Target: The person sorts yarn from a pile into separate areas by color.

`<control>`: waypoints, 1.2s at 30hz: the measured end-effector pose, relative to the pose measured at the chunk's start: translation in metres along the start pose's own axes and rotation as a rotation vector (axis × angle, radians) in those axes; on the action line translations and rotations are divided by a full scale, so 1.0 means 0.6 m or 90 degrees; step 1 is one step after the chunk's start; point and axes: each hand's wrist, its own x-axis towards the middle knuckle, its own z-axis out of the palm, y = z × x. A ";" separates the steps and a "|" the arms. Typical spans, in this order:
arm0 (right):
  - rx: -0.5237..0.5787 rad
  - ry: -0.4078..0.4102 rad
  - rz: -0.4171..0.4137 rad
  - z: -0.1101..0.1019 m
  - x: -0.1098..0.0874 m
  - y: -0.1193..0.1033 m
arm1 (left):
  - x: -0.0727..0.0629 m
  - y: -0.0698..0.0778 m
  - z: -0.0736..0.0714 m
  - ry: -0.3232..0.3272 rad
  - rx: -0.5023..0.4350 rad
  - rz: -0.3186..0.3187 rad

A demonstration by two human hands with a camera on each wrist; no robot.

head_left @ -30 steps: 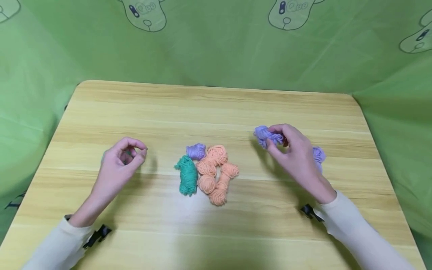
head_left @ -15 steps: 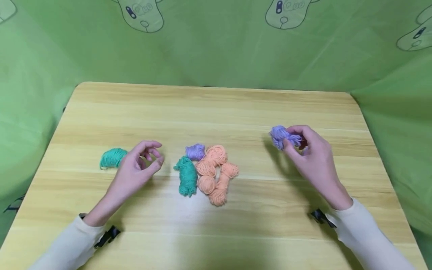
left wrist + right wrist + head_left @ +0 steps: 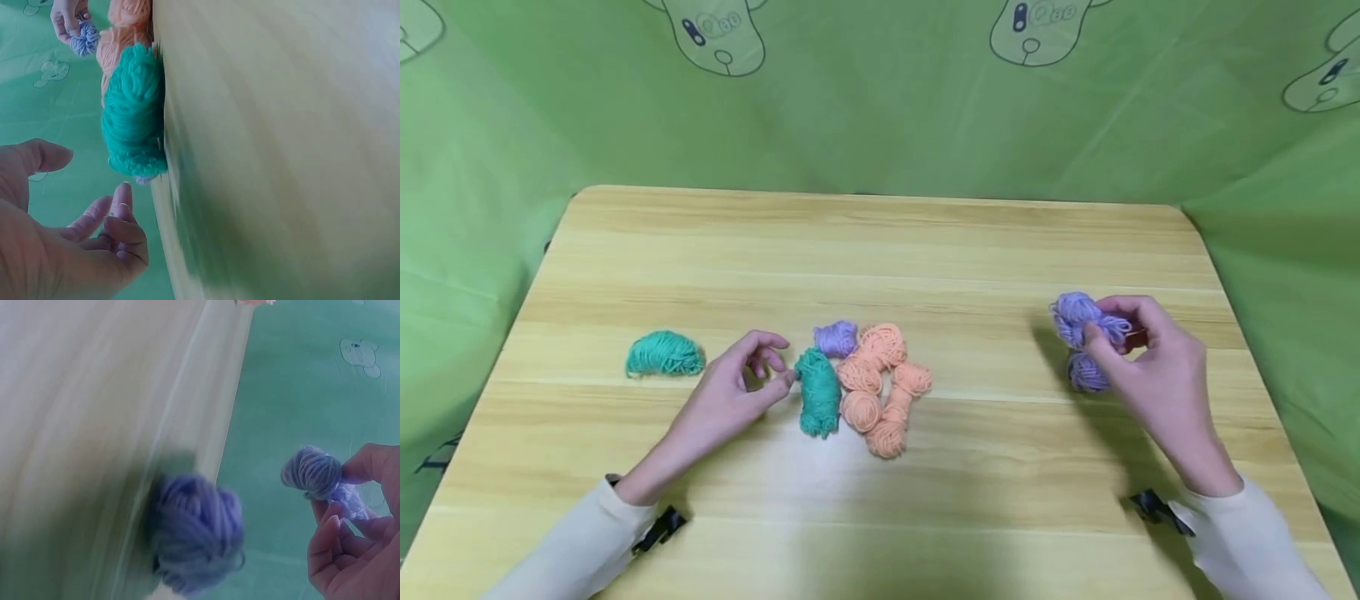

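Observation:
My left hand [image 3: 752,375] hovers open just left of a teal yarn bundle [image 3: 817,392] in the middle pile, fingertips almost touching it; the left wrist view shows that bundle [image 3: 132,119] close ahead of the loosely curled fingers [image 3: 119,215]. Orange yarn balls [image 3: 880,387] and a purple one [image 3: 836,338] lie beside it. My right hand [image 3: 1131,337] pinches a purple yarn ball [image 3: 1078,315] above another purple ball [image 3: 1086,372] resting on the table. In the right wrist view the held ball [image 3: 311,472] sits at my fingertips and the resting ball [image 3: 197,531] lies below.
A separate teal bundle [image 3: 664,354] lies alone at the left of the wooden table [image 3: 880,242]. Green cloth printed with cartoon figures [image 3: 880,92] surrounds the table on three sides. Black wrist straps [image 3: 658,529] show at both sleeves.
My left hand let go of the teal bundle at the left and moved right to the middle pile. My right hand carried the purple ball rightward, over the other purple ball.

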 end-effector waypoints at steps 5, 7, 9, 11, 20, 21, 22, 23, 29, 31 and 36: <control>-0.014 0.006 0.037 -0.018 -0.012 0.016 | 0.001 -0.002 0.009 -0.010 0.012 -0.010; -0.019 0.006 0.053 -0.023 -0.018 0.022 | 0.001 -0.002 0.012 -0.012 0.014 -0.015; -0.023 0.007 0.070 -0.028 -0.025 0.030 | 0.000 -0.003 0.014 -0.012 0.019 -0.020; -0.026 0.009 0.087 -0.033 -0.031 0.038 | -0.001 -0.005 0.016 -0.014 0.025 -0.020; -0.018 0.018 0.143 -0.050 -0.047 0.071 | -0.005 -0.005 0.026 -0.017 0.052 -0.004; -0.018 0.018 0.152 -0.052 -0.048 0.073 | -0.005 -0.004 0.026 -0.017 0.054 -0.004; -0.021 0.019 0.160 -0.054 -0.049 0.076 | -0.004 -0.004 0.027 -0.017 0.056 -0.006; -0.026 0.019 0.168 -0.056 -0.051 0.078 | -0.004 -0.004 0.027 -0.017 0.060 -0.007; -0.030 0.000 0.208 -0.065 -0.056 0.086 | -0.006 -0.002 0.027 -0.029 0.068 -0.031; -0.035 -0.006 0.216 -0.067 -0.059 0.089 | -0.006 -0.002 0.029 -0.036 0.069 -0.036; -0.078 -0.054 0.239 -0.070 -0.065 0.099 | -0.003 -0.001 0.033 -0.043 0.073 -0.029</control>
